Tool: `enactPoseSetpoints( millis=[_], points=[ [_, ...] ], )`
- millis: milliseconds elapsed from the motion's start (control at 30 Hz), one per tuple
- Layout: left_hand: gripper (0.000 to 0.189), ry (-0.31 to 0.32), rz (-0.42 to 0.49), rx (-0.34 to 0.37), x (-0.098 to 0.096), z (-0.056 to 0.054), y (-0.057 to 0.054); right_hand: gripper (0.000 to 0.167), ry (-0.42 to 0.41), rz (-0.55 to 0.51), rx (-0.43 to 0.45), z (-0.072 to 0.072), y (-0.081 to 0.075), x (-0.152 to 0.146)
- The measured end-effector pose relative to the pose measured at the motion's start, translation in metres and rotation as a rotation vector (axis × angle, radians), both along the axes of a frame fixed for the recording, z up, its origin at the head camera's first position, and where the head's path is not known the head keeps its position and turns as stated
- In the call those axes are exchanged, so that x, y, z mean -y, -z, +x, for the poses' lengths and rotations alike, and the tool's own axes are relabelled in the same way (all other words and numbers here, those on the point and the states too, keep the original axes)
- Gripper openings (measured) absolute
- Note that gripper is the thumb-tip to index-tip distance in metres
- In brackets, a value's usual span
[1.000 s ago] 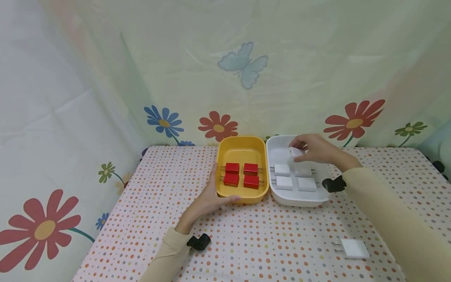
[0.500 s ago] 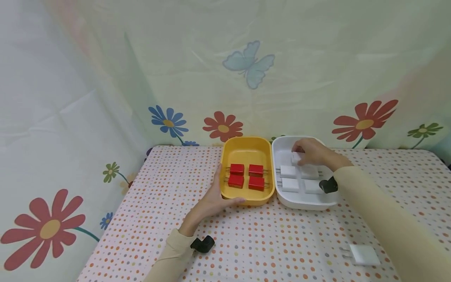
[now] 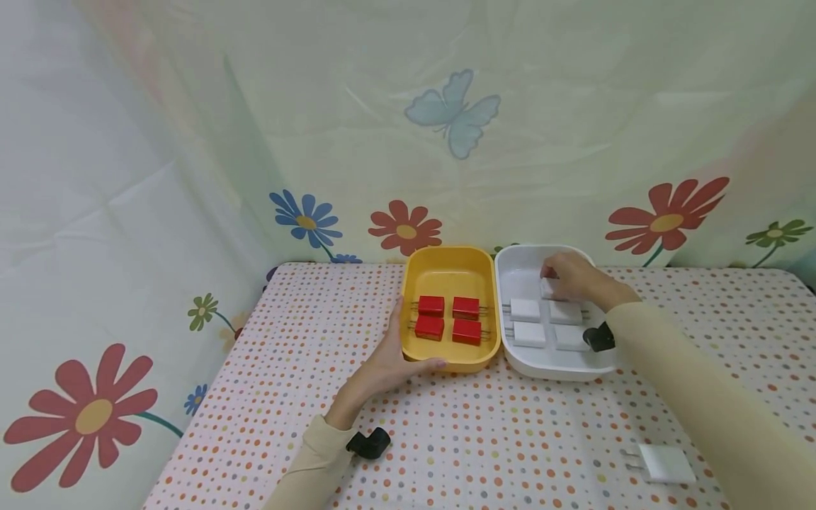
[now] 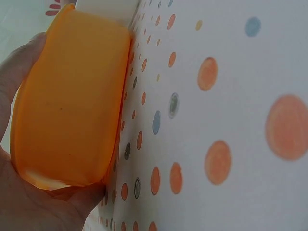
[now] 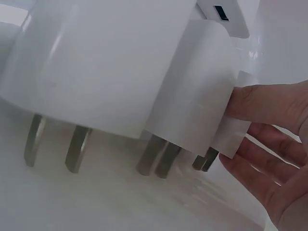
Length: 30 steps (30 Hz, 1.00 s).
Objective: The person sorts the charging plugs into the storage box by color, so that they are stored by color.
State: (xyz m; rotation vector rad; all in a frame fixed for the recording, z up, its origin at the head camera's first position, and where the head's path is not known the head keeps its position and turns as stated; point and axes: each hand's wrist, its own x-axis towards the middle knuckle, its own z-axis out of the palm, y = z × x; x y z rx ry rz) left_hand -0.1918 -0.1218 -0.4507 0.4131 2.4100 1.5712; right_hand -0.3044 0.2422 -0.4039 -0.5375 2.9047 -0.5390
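Note:
In the head view my left hand point(image 3: 382, 365) rests against the near-left corner of a yellow tray point(image 3: 449, 258), fingers straight along its side and thumb along the front. The left wrist view shows the hand point(image 4: 29, 192) against the outer wall of the tray point(image 4: 72, 106). My right hand point(image 3: 574, 276) is inside the white tray point(image 3: 519, 256), pinching a white wall charger point(image 3: 550, 288) near the back. The right wrist view shows thumb and fingers on this charger point(image 5: 233, 130), prongs pointing down in that view. Beside it is another charger point(image 5: 192, 86).
Several red wall chargers point(image 3: 467, 331) lie in the yellow tray, in two columns. Several white chargers point(image 3: 525, 309) lie likewise in the white tray. Another white charger point(image 3: 666, 464) lies on the dotted tablecloth point(image 3: 497, 439) at front right. A flowered curtain point(image 3: 357, 127) hangs behind.
My right hand has lowered the white charger onto the white tray's floor area and shifted slightly right. The left hand stays at the yellow tray. The head view has shifted a little.

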Motion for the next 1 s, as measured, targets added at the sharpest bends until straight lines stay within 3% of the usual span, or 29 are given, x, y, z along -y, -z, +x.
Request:
enactPoseSetpoints(
  millis=[300,567,767,1000],
  points=[
    [0.133,0.002,0.003,-0.010,-0.004,0.003,0.000,0.025,0.025,0.014,0.021,0.006,-0.002,-0.007],
    [0.134,-0.023,-0.031,-0.010,-0.004,0.005,0.001,0.037,-0.031,0.040,-0.037,0.018,-0.018,-0.004],
    [0.132,-0.019,-0.024,-0.013,-0.002,0.004,0.001,0.042,-0.080,0.004,-0.101,0.047,-0.039,0.000],
    [0.132,-0.008,-0.032,-0.020,-0.001,0.003,0.001,0.044,-0.125,-0.052,-0.162,0.102,-0.058,0.002]
  ],
)
